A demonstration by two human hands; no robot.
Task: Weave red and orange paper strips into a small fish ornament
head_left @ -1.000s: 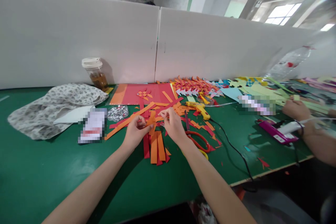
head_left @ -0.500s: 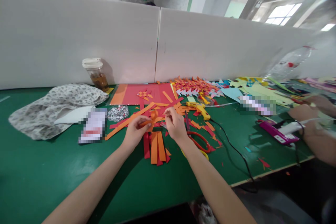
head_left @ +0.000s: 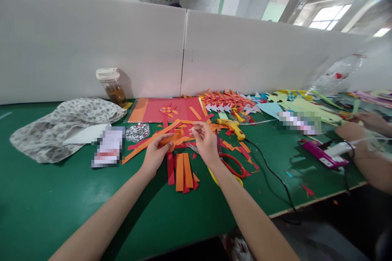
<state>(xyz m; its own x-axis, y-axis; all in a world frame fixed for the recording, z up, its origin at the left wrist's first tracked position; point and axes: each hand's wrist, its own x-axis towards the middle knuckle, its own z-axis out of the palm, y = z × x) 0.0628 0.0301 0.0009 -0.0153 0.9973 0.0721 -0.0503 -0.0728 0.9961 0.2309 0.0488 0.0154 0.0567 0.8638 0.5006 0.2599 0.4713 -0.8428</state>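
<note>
My left hand is closed in a pinch on an orange paper strip, which stands up from the fingers and looks bent or folded. My right hand is just right of the strip, apart from it, thumb and fingertips drawn together; what they hold, if anything, is too small to make out. Below the hands lie short orange strips and a red strip. Scissors with red handles rest by my right wrist, partly hidden. A woven paper fish lies on the red sheets behind.
A yellow glue gun with a black cord lies right of the hands. Finished woven fish are piled behind it. A bag of googly eyes, a phone and a cup stand left. Another person's arm reaches in at right.
My right hand has shifted slightly right and its fingers have turned. The orange strip in my left hand has tipped lower. The other person's hand at right has moved a little.
</note>
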